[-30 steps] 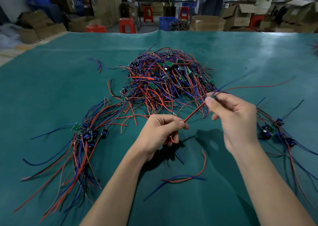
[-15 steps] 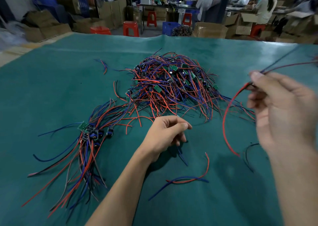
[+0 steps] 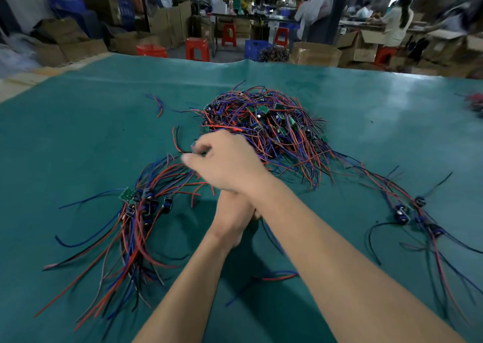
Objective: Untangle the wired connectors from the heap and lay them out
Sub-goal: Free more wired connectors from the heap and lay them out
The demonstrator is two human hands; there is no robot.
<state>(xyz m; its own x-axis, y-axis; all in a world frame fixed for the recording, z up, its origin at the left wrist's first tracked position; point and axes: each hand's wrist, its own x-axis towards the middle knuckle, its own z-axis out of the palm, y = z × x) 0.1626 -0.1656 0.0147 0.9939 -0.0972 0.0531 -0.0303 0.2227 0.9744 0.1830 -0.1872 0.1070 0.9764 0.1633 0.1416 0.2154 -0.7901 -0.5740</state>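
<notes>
Nearest, a loose red-and-blue wire pair lies on the green worktop, its length running left-right. Above it the left hand sits under the crossing right forearm, its grip hidden. The right hand reaches left, blurred; whether its grip holds a wire I cannot tell. Left, the laid-out bundle runs near-to-far, connectors at its far end. Behind lies the tangled heap.

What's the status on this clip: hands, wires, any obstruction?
Right hand crosses over left hand, pinching something at the laid-out bundle; left grip hidden. Tangled heap remains large. Second laid-out row at right. Motion blur; nothing blocking.
</notes>
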